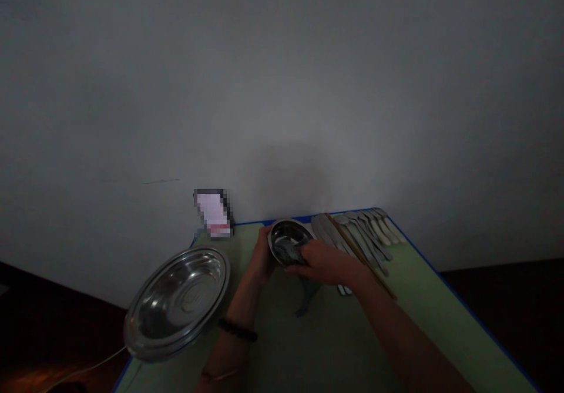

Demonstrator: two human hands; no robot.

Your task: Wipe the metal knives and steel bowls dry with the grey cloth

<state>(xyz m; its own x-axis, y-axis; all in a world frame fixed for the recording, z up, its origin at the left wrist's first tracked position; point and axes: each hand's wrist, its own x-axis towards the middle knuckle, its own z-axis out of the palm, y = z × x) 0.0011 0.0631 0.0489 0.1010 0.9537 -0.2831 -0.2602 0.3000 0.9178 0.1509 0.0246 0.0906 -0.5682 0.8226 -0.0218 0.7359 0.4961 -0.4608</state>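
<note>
Small steel bowl (288, 239), mouth tilted toward the wearer, gripped at its left rim by left hand (263, 258), right hand (326, 264) clenched on grey cloth (308, 294) pressed inside from the right.

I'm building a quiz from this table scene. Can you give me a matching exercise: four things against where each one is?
1 small bowl
2 large basin
3 row of spoons
4 grey cloth

A far right of the table
B held in the left hand
C over the table's left edge
D hanging under the right hand

Pairs: 1-B, 2-C, 3-A, 4-D
</note>
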